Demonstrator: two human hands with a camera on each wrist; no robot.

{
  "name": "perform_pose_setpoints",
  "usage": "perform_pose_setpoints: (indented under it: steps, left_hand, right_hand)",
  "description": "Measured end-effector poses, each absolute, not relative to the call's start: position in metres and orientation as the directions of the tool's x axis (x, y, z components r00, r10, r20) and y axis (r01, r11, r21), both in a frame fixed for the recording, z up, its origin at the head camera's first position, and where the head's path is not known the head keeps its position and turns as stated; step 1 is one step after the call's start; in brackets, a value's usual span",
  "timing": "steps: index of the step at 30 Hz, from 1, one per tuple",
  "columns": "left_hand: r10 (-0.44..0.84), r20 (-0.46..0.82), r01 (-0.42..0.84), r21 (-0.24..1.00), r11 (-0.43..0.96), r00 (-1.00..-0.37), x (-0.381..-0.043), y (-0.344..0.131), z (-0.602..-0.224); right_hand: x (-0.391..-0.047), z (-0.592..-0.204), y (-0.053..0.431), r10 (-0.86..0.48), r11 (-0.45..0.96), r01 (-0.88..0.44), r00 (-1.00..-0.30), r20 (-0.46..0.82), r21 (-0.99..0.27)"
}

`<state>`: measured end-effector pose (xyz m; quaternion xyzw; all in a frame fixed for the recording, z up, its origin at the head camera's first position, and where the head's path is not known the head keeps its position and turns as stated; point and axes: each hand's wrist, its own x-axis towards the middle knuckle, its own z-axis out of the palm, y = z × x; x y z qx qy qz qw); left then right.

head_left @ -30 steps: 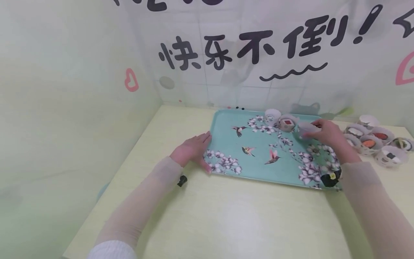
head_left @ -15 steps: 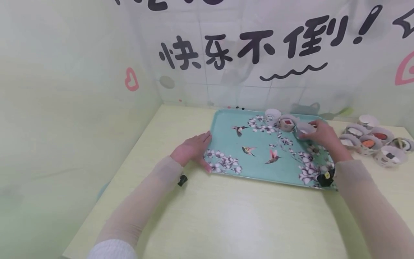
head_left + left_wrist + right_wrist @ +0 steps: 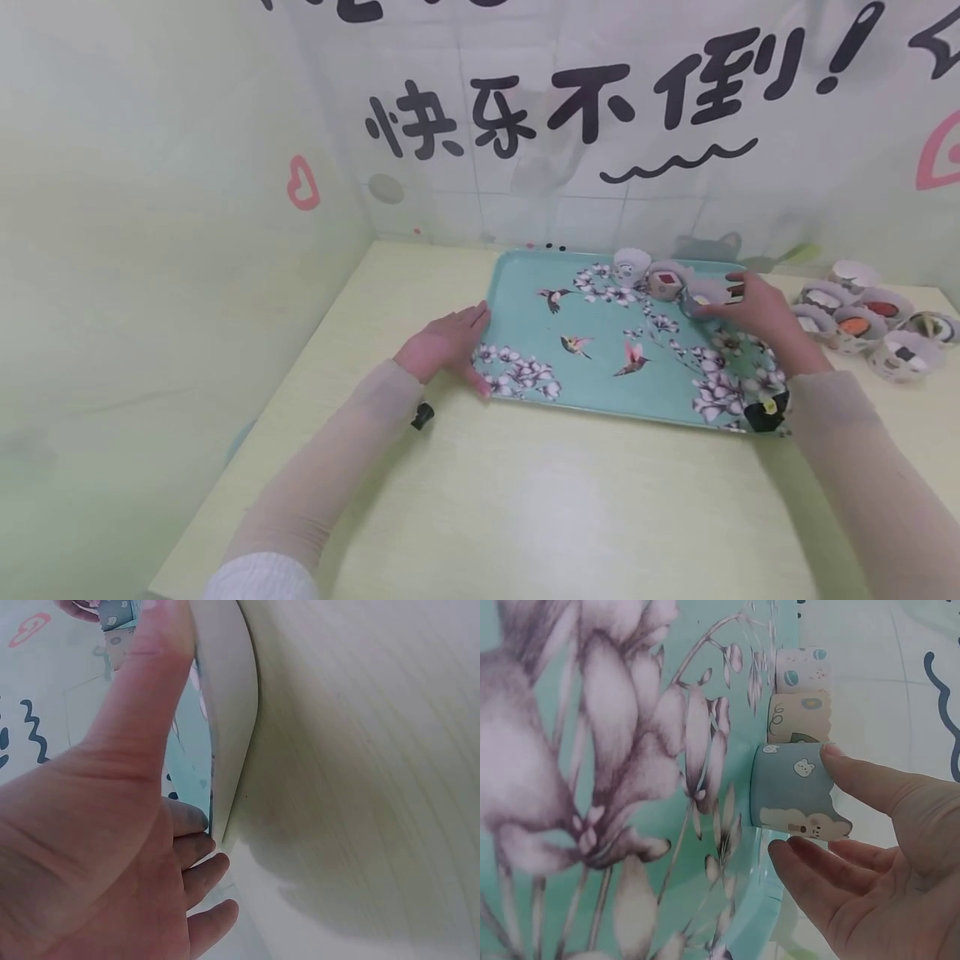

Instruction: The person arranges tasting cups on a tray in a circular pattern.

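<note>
Where fingers (image 3: pixel 804 874) gape — a blue cup (image 3: pixel 791 784) sits between.

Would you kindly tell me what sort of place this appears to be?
Probably an indoor tabletop workspace: a pale table bearing a floral tray and small patterned cups stands against a lettered backdrop.

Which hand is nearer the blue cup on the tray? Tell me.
Right. The right hand is right at the blue cup, its thumb by the rim; the left hand is across the tray, at its left edge.
</note>
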<state>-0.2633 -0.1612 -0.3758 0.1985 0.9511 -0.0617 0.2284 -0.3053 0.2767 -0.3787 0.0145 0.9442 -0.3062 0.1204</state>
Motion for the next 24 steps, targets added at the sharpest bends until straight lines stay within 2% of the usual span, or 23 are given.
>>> perform_pose_setpoints:
  steps: [9, 24]
  left_hand:
    - [0.349, -0.459, 0.399, -0.013, 0.917, -0.817, -0.261, -0.161, -0.373]
    - [0.359, -0.450, 0.401, 0.003, 0.916, -0.818, -0.261, -0.161, -0.373]
  right_hand:
    - [-0.292, -0.371, 0.293, -0.063, 0.775, 0.064, -0.982, -0.177, -0.629]
    - [-0.277, -0.359, 0.336, -0.022, 0.792, 0.053, -0.993, -0.115, -0.608]
